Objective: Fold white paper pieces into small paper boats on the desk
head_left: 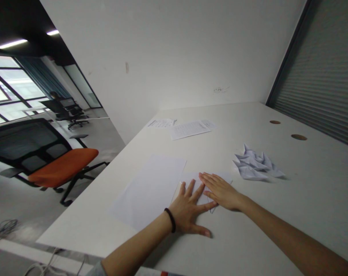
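Note:
My left hand (188,210) lies flat with its fingers spread, pressing on the lower edge of a folded white paper (192,183), and a dark band (170,219) circles that wrist. My right hand (222,191) rests flat beside it, fingers together, on the same paper's right part. The paper's middle is mostly hidden under both hands. A flat white sheet (150,189) lies just left of my left hand. To the right, apart from my right hand, sits a heap of folded, pointed white paper (256,165).
The white desk (248,126) has printed sheets (189,129) at its far side, and its near-left edge drops to the floor. Two round wooden grommets (299,137) sit near a grey shutter (317,69). An orange-seated office chair (61,166) stands left of the desk.

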